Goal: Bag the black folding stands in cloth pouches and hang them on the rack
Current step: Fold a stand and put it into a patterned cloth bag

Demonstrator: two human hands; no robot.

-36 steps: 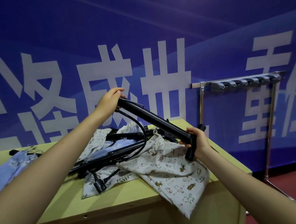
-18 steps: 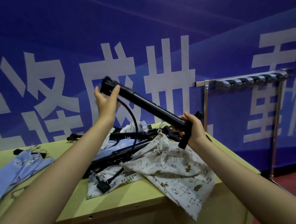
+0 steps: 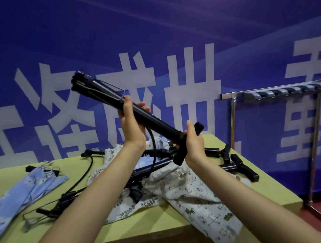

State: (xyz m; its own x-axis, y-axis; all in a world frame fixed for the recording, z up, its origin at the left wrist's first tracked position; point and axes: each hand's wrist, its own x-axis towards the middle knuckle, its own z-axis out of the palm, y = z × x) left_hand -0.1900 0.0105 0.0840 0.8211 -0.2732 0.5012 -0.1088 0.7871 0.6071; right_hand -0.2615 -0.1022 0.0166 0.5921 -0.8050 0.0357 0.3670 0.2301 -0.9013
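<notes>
I hold one black folding stand (image 3: 156,121) in the air above the table, tilted with its folded feet up at the left. My left hand (image 3: 133,124) grips its tube near the middle. My right hand (image 3: 193,143) grips the lower end by the black cross handle. A black cable hangs from the stand down to the pile. Below lie a white printed cloth pouch (image 3: 193,192) draped over the table's front edge, a blue pouch (image 3: 27,189) at the left, and several more black stands (image 3: 232,162).
The yellow-green table (image 3: 267,188) has its right corner close to a metal rack (image 3: 235,117) with a row of grey hooks (image 3: 284,92), standing against the blue wall at the right. Red floor shows at the bottom right.
I have raised the stand higher and tilted it steeper. My left hand slid down from the stand's top end to the middle of the tube. My right hand stays on the handle end.
</notes>
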